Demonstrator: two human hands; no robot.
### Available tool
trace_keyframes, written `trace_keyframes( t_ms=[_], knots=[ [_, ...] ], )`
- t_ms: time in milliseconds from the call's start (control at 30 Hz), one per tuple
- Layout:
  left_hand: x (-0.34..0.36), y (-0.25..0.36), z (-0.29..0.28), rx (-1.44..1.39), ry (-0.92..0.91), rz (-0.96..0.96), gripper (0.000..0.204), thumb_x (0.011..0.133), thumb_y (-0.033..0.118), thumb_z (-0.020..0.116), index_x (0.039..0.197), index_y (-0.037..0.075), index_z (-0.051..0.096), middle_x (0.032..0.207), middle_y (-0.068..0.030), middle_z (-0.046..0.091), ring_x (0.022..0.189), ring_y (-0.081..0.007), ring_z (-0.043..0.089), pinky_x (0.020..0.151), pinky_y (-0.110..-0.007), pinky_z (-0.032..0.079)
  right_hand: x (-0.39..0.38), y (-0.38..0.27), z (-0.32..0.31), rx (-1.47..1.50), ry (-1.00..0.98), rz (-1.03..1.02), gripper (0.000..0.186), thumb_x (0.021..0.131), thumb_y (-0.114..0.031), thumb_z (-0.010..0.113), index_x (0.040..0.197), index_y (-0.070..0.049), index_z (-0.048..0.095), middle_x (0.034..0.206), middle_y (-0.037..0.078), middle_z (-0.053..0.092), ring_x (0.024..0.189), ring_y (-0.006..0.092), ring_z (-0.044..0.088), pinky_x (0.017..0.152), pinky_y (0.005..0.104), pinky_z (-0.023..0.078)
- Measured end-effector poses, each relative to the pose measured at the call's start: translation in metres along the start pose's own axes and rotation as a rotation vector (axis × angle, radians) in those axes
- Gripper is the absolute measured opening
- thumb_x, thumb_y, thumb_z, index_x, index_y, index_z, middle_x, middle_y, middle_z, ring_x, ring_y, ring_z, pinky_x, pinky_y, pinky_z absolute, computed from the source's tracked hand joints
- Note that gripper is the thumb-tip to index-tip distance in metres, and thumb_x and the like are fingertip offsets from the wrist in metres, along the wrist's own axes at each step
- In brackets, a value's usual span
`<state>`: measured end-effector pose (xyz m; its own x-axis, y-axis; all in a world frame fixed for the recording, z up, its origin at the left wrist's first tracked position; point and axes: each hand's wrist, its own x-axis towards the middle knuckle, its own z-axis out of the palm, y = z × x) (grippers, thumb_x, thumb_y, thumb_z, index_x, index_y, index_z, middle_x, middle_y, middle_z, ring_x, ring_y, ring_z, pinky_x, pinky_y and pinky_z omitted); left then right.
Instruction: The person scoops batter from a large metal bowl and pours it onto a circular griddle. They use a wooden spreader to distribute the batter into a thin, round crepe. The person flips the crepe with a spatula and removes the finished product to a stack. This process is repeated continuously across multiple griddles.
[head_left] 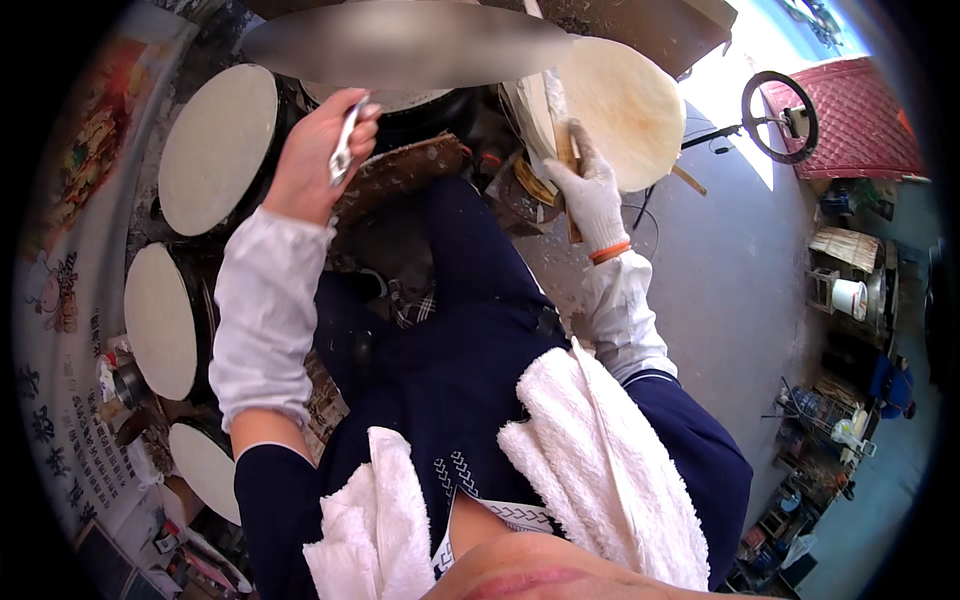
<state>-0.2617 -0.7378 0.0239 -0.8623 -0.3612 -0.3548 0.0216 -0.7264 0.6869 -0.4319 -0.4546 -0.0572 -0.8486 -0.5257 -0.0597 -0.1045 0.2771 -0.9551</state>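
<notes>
My bare left hand (318,152) is closed round a short, shiny metal tool (343,150) whose exact kind I cannot make out. It is raised at the upper left, in front of a dark round-rimmed vessel. My right hand (592,190), in a white knitted glove with an orange band at the wrist, grips a narrow wooden strip (567,150) standing roughly upright. Just beyond that hand is a large round cream-coloured disc (625,110), with white layered edges along its left side. A blurred oval patch hides what lies at the top centre.
Several round pale-topped drum shapes, including one (218,150) and another (160,320), line the left side. A brown board (400,178) leans ahead of my knees. At the right stand a ring light (780,117), a red quilted cover (850,115) and a white bucket (849,299).
</notes>
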Motion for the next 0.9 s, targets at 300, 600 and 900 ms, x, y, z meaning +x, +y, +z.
trace_keyframes(
  t_ms=[300,600,900],
  knots=[
    [0.183,-0.041,-0.018,0.943,0.285,0.226,0.024,0.094,0.022,0.060,0.111,0.007,0.067,0.076,-0.0073,0.062,0.064,-0.0198,0.061,0.058,-0.033,0.049,0.068,-0.030,0.069,0.522,-0.236,0.369,0.060,0.091,-0.014,0.064,0.149,-0.014,0.047,0.069,-0.001,0.054,0.044,0.0052,0.040,0.039,0.0216,0.030],
    [0.201,-0.019,-0.061,1.926,0.677,0.563,0.057,0.093,0.023,0.057,0.148,0.020,0.044,0.104,-0.0137,0.067,0.089,-0.0352,0.068,0.078,-0.049,0.054,0.095,-0.001,0.130,0.629,-0.165,0.323,0.055,0.101,-0.014,0.052,0.154,-0.019,0.037,0.088,0.006,0.063,0.051,0.0097,0.053,0.039,0.0228,0.040],
    [0.142,0.080,-0.064,0.968,0.488,0.629,0.036,0.097,0.023,0.056,0.129,0.008,0.057,0.075,0.0011,0.056,0.056,-0.0066,0.047,0.052,-0.023,0.041,0.140,0.001,0.196,0.513,-0.015,0.404,0.048,0.096,-0.017,0.054,0.144,-0.024,0.051,0.081,0.002,0.058,0.051,0.0095,0.050,0.041,0.0254,0.041]
  ],
)
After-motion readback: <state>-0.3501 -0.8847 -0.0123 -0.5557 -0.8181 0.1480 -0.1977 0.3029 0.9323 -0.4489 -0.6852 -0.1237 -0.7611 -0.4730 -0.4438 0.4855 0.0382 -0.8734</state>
